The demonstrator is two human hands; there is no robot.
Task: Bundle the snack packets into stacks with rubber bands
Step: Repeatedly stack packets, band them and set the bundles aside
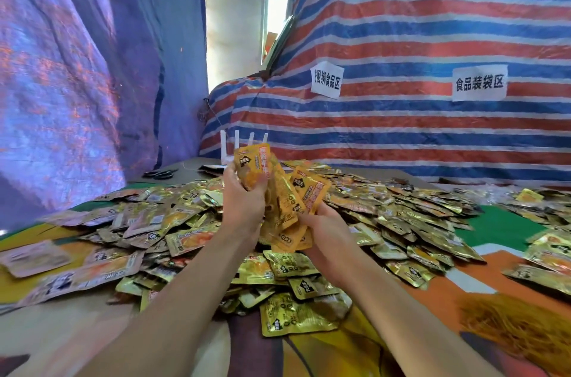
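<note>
Nearest, at the lower right, a tangle of thin yellow-orange rubber bands lies on a table under a multicoloured cloth. Two bare forearms reach up from the bottom edge.

Over the middle of the table, the right hand supports the lower ends of a handful of orange foil snack packets. Its thumb is on the front and its fingers are hidden behind. The left hand has its fingers curled around the upper packets and is pinching them.

The handful is fanned and crooked, not squared, and no band is visible on it. Slick foil held like this could slide out and drop into the loose heap of gold and orange foil packets spread below and all around.

The bands lie well away from both hands, so fetching one probably means letting go with one hand, and the fan may then splay.

Farther back are black scissors and a white object with four upright prongs. Behind them hangs a red, white and blue striped tarpaulin with two white paper signs.
</note>
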